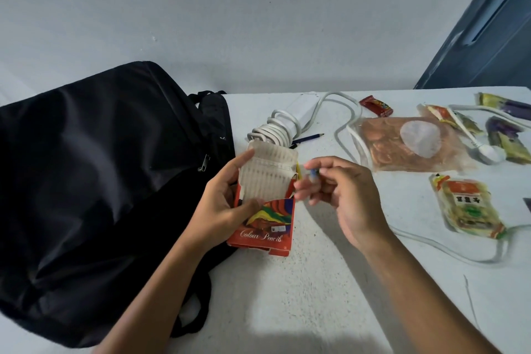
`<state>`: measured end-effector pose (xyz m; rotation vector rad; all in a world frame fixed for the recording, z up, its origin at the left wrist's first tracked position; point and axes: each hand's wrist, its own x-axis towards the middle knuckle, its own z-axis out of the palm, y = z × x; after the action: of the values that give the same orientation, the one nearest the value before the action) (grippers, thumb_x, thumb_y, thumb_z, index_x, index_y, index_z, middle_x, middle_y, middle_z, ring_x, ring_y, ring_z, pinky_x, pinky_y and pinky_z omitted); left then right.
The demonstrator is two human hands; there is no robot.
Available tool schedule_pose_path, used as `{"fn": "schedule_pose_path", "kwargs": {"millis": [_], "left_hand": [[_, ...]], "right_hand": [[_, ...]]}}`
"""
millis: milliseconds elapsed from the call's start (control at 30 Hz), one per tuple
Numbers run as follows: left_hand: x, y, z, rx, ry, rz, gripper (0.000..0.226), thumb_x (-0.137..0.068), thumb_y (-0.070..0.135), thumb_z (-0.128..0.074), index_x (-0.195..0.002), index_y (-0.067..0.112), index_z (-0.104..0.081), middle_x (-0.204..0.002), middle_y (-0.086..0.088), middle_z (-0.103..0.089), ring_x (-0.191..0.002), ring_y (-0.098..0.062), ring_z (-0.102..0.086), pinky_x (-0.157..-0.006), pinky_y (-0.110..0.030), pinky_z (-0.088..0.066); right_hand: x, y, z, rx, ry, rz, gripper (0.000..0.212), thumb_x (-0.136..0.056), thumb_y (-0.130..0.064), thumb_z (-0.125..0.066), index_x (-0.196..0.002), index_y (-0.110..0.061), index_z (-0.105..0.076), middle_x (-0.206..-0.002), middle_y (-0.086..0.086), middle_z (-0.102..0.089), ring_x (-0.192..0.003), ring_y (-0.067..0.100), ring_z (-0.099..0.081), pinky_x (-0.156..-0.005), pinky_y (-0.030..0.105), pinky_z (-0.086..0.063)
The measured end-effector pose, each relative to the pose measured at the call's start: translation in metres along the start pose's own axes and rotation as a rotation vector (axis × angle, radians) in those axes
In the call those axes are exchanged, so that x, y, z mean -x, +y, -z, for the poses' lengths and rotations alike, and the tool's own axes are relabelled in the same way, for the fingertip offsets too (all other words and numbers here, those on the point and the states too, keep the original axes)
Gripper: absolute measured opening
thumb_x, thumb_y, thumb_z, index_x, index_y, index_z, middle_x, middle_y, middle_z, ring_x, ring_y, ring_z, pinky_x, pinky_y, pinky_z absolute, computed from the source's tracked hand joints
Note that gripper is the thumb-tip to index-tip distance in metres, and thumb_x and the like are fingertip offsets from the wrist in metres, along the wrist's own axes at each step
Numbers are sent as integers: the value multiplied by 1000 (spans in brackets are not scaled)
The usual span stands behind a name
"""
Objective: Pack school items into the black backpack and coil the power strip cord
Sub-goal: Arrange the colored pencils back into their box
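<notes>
— While the black backpack (pixel 94 181) lies on its side at the left of the table (pixel 316 296), is anything in it yet?

— Cannot tell; no open mouth shows, only a zip pull on its face. The left hand (pixel 227 204) grips an orange colour pencil box (pixel 267 198) just beside the bag, thumb on its front, flap standing open.

— And the other hand?

— The right hand (pixel 342 195) is near the box, apart from the left one, its fingertips pinching a small blue pencil (pixel 313 174), blurred. I judge it is going back into the box, so the box is not ready for packing.

— The power strip?

— Behind the box the white power strip (pixel 298 110) has part of its cord (pixel 273 132) bundled against it. The rest still runs loose over the table, under snack packets (pixel 402 144), to the plug (pixel 488 152) at the far right. A dark pencil (pixel 309 138) lies by the bundle.

— So, how far along?

— Early, I would say: box unpacked, cord half coiled at best.
</notes>
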<state>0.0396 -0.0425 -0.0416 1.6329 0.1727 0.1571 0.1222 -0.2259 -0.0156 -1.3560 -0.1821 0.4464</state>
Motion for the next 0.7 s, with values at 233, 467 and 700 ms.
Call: {"fn": "schedule_pose_path", "kwargs": {"millis": [233, 467, 700], "left_hand": [[-1, 0, 1, -22, -6, -10, 71, -80, -10, -67, -138, 23, -41, -121, -2, -59, -104, -15, -67, -72, -22, -56], [1, 0, 2, -31, -22, -2, 70, -81, -8, -68, -136, 27, -42, -122, 1, -58, -105, -15, -66, -71, -23, -57], [0, -1, 3, -34, -39, -21, 71, -80, -7, -69, -138, 25, -42, -126, 0, -57, -109, -18, -64, -74, -24, -57]], "right_hand": [[-6, 1, -13, -80, -75, -80, 20, -90, -6, -58, -73, -15, -64, -60, 12, -65, -46, 20, -58, -43, 21, -38], [-17, 16, -15, 46, 46, 53, 9, -88, -14, -66, -87, -7, -71, -62, 6, -49, -51, 11, -38, -45, 18, -33], [-21, 28, -13, 291, 88, 102, 19, -87, -9, -66, -106, -13, -64, -69, 0, -63, -63, 6, -57, -57, 24, -47]]}}
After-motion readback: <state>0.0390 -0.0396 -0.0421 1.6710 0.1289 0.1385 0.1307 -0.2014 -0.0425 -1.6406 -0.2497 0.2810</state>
